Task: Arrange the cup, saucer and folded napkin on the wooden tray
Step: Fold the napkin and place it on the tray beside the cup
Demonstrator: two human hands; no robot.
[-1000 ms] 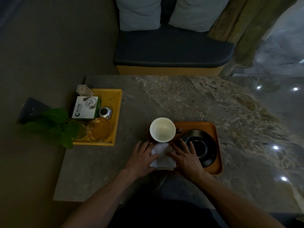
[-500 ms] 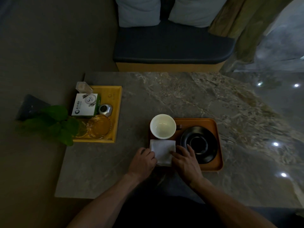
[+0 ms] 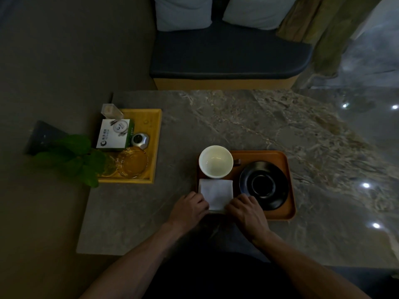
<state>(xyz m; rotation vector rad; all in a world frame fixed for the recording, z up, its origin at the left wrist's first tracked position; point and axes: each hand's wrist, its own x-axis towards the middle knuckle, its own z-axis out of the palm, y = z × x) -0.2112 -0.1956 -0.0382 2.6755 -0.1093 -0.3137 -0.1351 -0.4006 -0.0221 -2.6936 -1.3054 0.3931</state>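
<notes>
Both hands have slid back to the near corners of the folded napkin (image 3: 216,194), left hand (image 3: 190,209) and right hand (image 3: 245,210) pinching it flat on the wooden tray (image 3: 280,156), below the cup (image 3: 216,161), left of the saucer (image 3: 263,188); arrangement looks nearly finished.

I count two hands: my left hand (image 3: 190,207) and right hand (image 3: 246,211). Between their fingertips lies one folded napkin (image 3: 216,193). Just beyond the fingers stands one cup (image 3: 216,161), and beside the right fingers one saucer (image 3: 263,185). Two trays: one wooden tray (image 3: 278,157) under these, one yellow tray (image 3: 154,134) well off past the left fingers. Two pillows (image 3: 183,11) far beyond.
</notes>
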